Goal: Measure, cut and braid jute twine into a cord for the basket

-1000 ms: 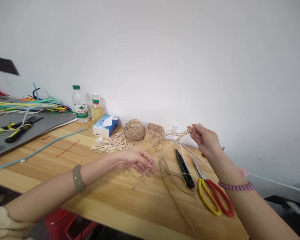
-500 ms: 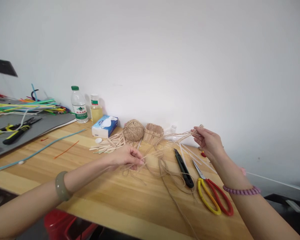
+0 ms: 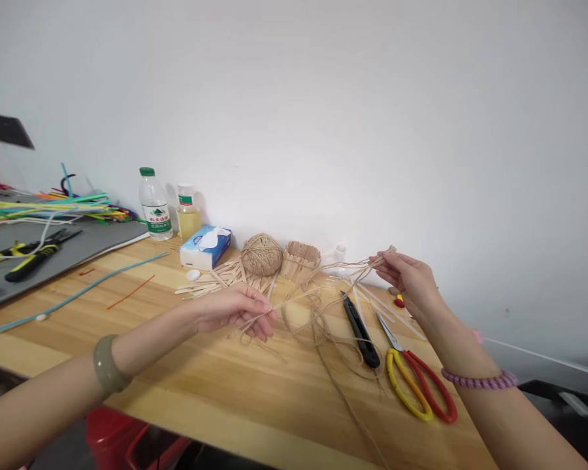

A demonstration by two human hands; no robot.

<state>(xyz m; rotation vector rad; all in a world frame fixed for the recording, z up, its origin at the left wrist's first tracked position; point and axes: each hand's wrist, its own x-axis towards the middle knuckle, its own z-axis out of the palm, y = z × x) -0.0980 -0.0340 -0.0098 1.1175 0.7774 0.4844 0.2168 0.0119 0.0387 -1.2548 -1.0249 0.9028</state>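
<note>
My left hand (image 3: 247,310) pinches strands of jute twine (image 3: 298,297) low over the table. Higher up on the right, my right hand (image 3: 404,271) is closed on the bundled end of the twine. Strands stretch between the two hands, and loose loops hang and lie on the wood below them. Behind sit a ball of twine (image 3: 262,255) and a small basket made of wooden sticks (image 3: 300,261). A dark utility knife (image 3: 360,331) and scissors with yellow and red handles (image 3: 416,378) lie below my right hand.
Flat wooden sticks (image 3: 215,279) lie beside a tissue box (image 3: 206,248). A water bottle (image 3: 155,205) and a jar of yellowish liquid (image 3: 189,215) stand by the wall. Pliers (image 3: 36,256) and colored pipe cleaners (image 3: 78,209) rest on a grey mat (image 3: 93,245). A red stool (image 3: 112,434) is below the table.
My left hand has moved a little to the left along the strands. My right hand has shifted very slightly and keeps hold of the bundled twine.
</note>
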